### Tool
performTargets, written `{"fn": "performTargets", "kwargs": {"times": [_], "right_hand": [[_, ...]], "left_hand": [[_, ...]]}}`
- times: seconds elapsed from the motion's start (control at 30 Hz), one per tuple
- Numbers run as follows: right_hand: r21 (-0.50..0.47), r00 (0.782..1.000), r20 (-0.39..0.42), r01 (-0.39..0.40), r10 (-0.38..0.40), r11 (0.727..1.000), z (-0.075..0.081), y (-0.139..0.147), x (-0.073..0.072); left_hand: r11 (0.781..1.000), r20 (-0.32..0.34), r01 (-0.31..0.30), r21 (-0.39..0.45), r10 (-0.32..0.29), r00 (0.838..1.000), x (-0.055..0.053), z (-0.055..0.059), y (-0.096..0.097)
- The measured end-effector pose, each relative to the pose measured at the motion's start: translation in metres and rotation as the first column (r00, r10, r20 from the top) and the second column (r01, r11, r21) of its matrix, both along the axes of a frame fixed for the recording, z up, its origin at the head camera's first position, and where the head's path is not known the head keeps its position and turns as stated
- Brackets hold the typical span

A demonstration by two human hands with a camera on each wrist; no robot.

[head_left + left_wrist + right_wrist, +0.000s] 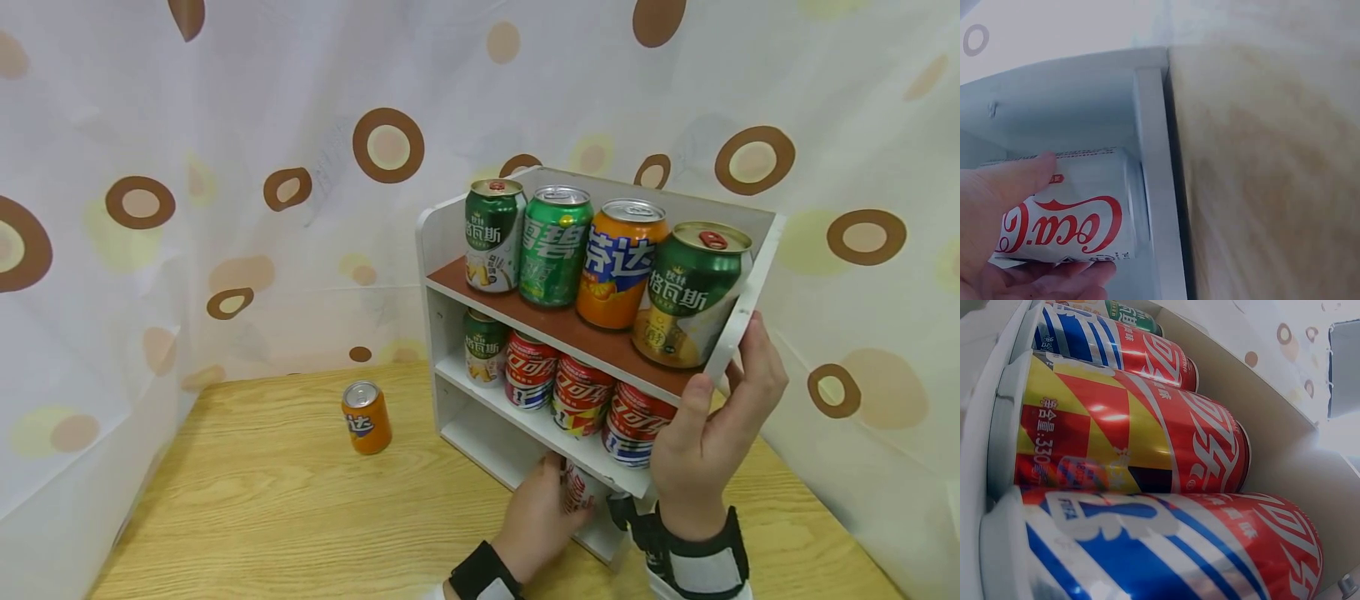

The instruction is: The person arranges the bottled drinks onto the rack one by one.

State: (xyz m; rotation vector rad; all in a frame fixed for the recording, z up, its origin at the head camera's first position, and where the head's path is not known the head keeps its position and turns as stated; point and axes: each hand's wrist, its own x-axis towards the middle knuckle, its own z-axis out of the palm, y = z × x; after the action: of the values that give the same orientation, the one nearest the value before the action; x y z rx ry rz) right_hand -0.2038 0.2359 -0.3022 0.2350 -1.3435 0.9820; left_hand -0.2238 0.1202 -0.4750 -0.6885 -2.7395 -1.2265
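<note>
A white three-level shelf rack (491, 437) holds soda cans. My left hand (534, 518) reaches into its lowest level and grips a white Coca-Cola can (1075, 222), thumb on one side and fingers on the other. In the left wrist view the can's end is close to the bottom board (1163, 206); contact is hard to tell. My right hand (716, 429) holds the rack's right side panel (738, 329), thumb at the front edge. Red Coca-Cola cans (1129, 431) stand on the middle level beside a green-and-white can (486, 346).
On the top level are two green-and-white cans (493, 237), a green can (555, 246) and an orange can (621, 262). Another orange can (367, 417) stands on the wooden table (247, 483), left of the rack. A patterned curtain (300, 108) hangs behind.
</note>
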Motion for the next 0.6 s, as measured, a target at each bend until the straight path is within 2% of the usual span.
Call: {"fn": "performTargets", "kwargs": {"times": [0.23, 0.47, 0.6], "right_hand": [[0.003, 1.000, -0.015, -0.007, 0.007, 1.000, -0.005, 0.004, -0.004], [-0.005, 1.000, -0.028, -0.013, 0.013, 1.000, -0.006, 0.003, -0.005], [-0.009, 0.999, -0.031, -0.016, 0.016, 1.000, -0.005, 0.002, -0.004]], "left_hand": [[0.999, 0.017, 0.026, -0.024, -0.025, 1.000, 0.006, -0.001, 0.009], [0.997, -0.037, 0.033, -0.065, -0.036, 0.999, 0.011, -0.002, 0.014], [0.997, -0.022, 0.038, -0.065, -0.039, 0.999, 0.012, -0.002, 0.016]]}}
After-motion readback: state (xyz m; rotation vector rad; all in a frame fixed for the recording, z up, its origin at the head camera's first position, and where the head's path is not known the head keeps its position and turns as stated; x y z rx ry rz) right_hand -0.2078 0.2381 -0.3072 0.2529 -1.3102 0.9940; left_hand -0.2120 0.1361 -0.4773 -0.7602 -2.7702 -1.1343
